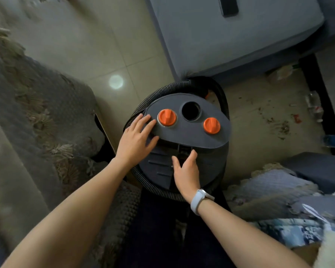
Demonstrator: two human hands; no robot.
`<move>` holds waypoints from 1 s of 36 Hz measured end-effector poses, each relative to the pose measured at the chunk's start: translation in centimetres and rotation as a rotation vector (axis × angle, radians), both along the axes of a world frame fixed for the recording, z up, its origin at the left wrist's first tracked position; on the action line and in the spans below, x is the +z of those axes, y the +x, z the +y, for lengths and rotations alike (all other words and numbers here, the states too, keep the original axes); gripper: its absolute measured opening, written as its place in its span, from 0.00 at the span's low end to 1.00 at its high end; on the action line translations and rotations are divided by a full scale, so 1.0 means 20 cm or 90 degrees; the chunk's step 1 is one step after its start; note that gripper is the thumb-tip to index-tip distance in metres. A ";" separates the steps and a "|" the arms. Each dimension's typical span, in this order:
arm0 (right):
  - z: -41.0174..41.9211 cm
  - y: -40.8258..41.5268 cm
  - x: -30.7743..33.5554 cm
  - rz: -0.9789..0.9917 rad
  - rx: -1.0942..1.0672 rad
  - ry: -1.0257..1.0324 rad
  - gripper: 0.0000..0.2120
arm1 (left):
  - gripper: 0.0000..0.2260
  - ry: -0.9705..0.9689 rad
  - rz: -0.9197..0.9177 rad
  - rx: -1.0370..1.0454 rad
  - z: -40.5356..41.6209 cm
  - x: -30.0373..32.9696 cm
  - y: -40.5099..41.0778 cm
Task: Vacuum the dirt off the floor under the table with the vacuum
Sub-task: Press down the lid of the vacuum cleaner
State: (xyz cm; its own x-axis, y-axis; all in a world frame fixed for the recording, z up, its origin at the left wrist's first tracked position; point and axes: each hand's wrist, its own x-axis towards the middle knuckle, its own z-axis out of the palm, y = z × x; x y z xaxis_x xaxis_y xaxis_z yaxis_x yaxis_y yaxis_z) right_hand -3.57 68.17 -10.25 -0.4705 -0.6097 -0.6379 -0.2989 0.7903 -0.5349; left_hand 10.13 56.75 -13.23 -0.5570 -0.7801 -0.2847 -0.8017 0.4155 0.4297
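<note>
A: Where does the vacuum [184, 140] stand?

B: On the tiled floor [97, 55] directly below the camera, between a patterned sofa cover [33, 105] and a grey table [230, 33]. Its ribbed hose [153, 97] coils round the dark drum. The lid bears two orange knobs [167, 117] and a round open port [191, 111].

A: And the hands?

B: The left hand [136, 140] lies flat on the lid's left edge, fingers straight and spread, beside the nearer knob. The right hand [186, 171], a pale watch band [198, 200] at its wrist, rests on the rear of the lid, fingers relaxed, gripping nothing.

A: The dirt [275, 120]?

B: Scattered debris lies on the floor to the right, under the table, apart from the vacuum.
</note>
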 end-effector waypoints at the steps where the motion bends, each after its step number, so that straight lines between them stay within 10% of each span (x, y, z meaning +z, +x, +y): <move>1: 0.00 -0.02 0.01 0.019 0.049 0.034 0.31 | 0.26 -0.004 0.010 0.029 0.00 0.00 -0.03; 5: 0.02 -0.22 0.07 0.219 0.312 0.055 0.23 | 0.29 -0.018 0.064 0.124 -0.03 0.03 -0.18; 9: -0.02 -0.51 0.04 0.336 0.219 -0.221 0.14 | 0.37 0.034 -0.014 0.137 -0.13 0.06 -0.35; 18: -0.31 -0.74 -0.08 -0.029 0.085 0.039 0.33 | 0.40 0.119 -0.219 -0.001 -0.32 -0.03 -0.54; 36: -0.35 -0.38 0.00 0.054 0.046 -0.024 0.33 | 0.31 0.058 -0.115 0.202 -0.25 -0.03 -0.22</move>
